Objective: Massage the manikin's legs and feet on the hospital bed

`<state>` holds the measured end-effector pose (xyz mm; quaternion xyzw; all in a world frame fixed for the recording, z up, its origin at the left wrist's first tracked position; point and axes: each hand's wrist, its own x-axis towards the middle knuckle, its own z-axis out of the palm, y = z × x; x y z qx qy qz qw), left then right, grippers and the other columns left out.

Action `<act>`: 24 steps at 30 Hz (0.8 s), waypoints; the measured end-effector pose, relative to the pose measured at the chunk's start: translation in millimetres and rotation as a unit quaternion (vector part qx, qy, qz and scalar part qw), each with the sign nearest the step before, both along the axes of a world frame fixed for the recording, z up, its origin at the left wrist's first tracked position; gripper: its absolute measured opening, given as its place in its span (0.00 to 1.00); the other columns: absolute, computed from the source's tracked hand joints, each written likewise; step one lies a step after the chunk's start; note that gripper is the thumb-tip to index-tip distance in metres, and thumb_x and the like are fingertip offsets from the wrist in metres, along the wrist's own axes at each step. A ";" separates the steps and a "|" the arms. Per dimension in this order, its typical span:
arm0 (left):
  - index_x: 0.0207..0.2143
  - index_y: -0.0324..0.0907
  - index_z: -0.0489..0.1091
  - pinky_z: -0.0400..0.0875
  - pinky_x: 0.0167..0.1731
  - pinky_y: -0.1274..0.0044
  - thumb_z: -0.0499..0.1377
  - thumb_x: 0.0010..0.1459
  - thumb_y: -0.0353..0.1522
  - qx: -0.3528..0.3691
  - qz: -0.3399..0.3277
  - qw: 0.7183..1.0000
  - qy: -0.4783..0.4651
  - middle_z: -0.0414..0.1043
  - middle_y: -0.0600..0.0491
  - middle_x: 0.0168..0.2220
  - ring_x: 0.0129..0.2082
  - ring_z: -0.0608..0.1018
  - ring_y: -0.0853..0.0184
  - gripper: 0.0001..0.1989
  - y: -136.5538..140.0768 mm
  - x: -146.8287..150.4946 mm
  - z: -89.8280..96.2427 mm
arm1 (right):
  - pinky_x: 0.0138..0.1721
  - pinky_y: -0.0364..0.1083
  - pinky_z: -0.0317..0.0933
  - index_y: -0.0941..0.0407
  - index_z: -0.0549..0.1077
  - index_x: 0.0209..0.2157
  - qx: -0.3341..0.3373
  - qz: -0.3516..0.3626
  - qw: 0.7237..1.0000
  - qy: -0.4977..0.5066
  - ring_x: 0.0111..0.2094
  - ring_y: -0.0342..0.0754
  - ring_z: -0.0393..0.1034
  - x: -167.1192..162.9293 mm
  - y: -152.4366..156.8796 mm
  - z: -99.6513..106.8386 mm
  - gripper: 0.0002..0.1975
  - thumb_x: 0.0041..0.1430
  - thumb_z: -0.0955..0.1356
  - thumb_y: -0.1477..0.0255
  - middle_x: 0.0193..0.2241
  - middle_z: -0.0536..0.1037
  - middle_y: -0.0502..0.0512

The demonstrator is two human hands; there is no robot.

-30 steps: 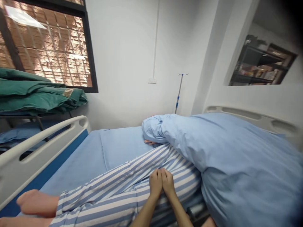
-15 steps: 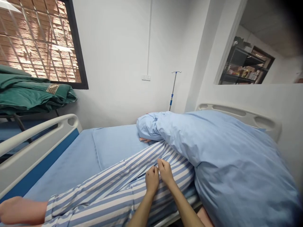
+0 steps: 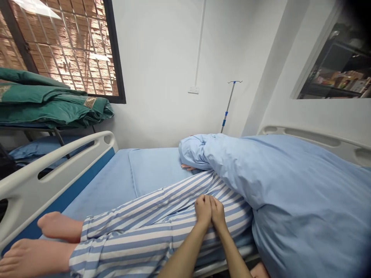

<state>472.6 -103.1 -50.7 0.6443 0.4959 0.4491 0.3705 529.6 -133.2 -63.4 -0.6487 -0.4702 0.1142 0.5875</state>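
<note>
A figure in blue-and-white striped trousers point(image 3: 139, 231) lies on the bed, bare feet point(image 3: 40, 255) at the left. My left hand point(image 3: 203, 208) and my right hand point(image 3: 217, 210) are side by side over the upper thighs, touching each other. Both are closed, knuckles up. Their fingertips are turned down out of sight, so whether cloth is pinched in them cannot be seen. A light blue quilt point(image 3: 278, 173) is bunched over the figure's upper body, right of my hands. From under its far edge show the fingers of a hand point(image 3: 188, 167).
The white bed end board point(image 3: 72, 154) rises at the left, the headboard point(image 3: 307, 137) at the right. Behind the bed stands an IV pole point(image 3: 228, 106) by the wall. Folded green bedding point(image 3: 58, 104) lies beneath the barred window point(image 3: 72, 46).
The camera has turned left, bringing both feet into view. My hands have come together over the trousers, the gap between them now closed. The quilt lies as before.
</note>
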 end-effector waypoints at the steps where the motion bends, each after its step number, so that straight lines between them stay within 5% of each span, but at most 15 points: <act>1: 0.15 0.41 0.56 0.51 0.22 0.81 0.42 0.52 0.35 0.010 -0.002 1.000 -0.011 0.58 0.57 0.16 0.19 0.60 0.74 0.15 0.5 4.9 4.4 | 0.25 0.40 0.53 0.59 0.64 0.20 0.000 0.007 1.000 0.020 0.23 0.43 0.60 1.0 -0.3 0.7 0.21 0.52 0.56 0.58 0.18 0.68 0.52; 4: 0.16 0.40 0.58 0.52 0.23 0.81 0.42 0.53 0.35 0.017 0.004 1.000 -0.013 0.60 0.56 0.16 0.20 0.61 0.74 0.16 1.1 10.4 6.9 | 0.25 0.41 0.54 0.59 0.65 0.20 -0.006 0.006 0.999 0.047 0.24 0.45 0.61 2.2 -0.9 1.5 0.21 0.51 0.56 0.56 0.19 0.69 0.53; 10: 0.21 0.41 0.64 0.53 0.26 0.79 0.43 0.53 0.37 0.003 -0.008 0.996 0.087 0.67 0.53 0.21 0.24 0.66 0.71 0.16 -4.8 0.4 -18.2 | 0.24 0.40 0.53 0.59 0.62 0.18 -0.011 -0.021 0.999 0.023 0.21 0.42 0.57 -1.1 -1.0 -1.0 0.20 0.52 0.56 0.58 0.16 0.66 0.51; 15: 0.23 0.41 0.66 0.54 0.28 0.78 0.41 0.54 0.36 -0.005 -0.018 0.994 0.107 0.70 0.51 0.24 0.27 0.68 0.69 0.18 -6.1 -0.9 -15.6 | 0.24 0.40 0.53 0.59 0.63 0.18 -0.025 0.008 0.999 0.020 0.22 0.43 0.58 -0.9 -2.7 2.2 0.20 0.51 0.57 0.57 0.16 0.66 0.51; 24: 0.22 0.41 0.67 0.53 0.29 0.78 0.42 0.54 0.34 -0.014 -0.009 0.994 0.108 0.70 0.51 0.24 0.28 0.68 0.69 0.17 -8.1 0.1 -14.0 | 0.21 0.39 0.47 0.57 0.54 0.15 -0.040 -0.010 0.994 -0.103 0.18 0.39 0.50 14.2 -8.8 43.9 0.20 0.53 0.56 0.60 0.12 0.54 0.45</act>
